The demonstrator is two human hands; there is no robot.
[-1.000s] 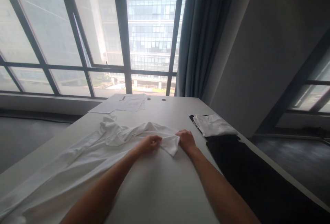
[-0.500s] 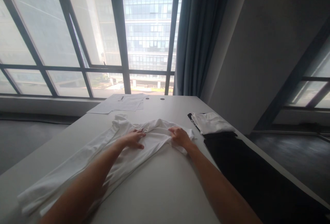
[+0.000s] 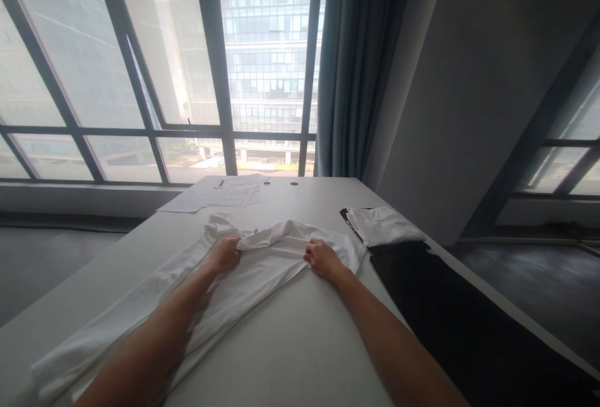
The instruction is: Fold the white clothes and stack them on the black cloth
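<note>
A white garment (image 3: 267,269), thin and wrinkled, lies spread across the white table (image 3: 300,338), a long part of it reaching to the lower left. Its exact kind is hard to make out. My left hand (image 3: 225,253) is closed on the cloth near its far edge, beside a raised fold. Closer to the near edge, on the right, my right hand (image 3: 323,258) pinches the same garment with curled fingers. Cloth extends past the right hand to the right.
On the right, a folded white cloth (image 3: 387,226) rests on folded black fabric. Nearer, a large black piece of fabric (image 3: 459,319) covers the table's right side. Papers (image 3: 206,197) lie at the far left, before the windows. A grey curtain (image 3: 360,69) hangs behind.
My left hand, spread on the cloth before, has moved left and closed on it. My right hand has shifted slightly nearer to me along the garment, whose top folds have changed shape.
</note>
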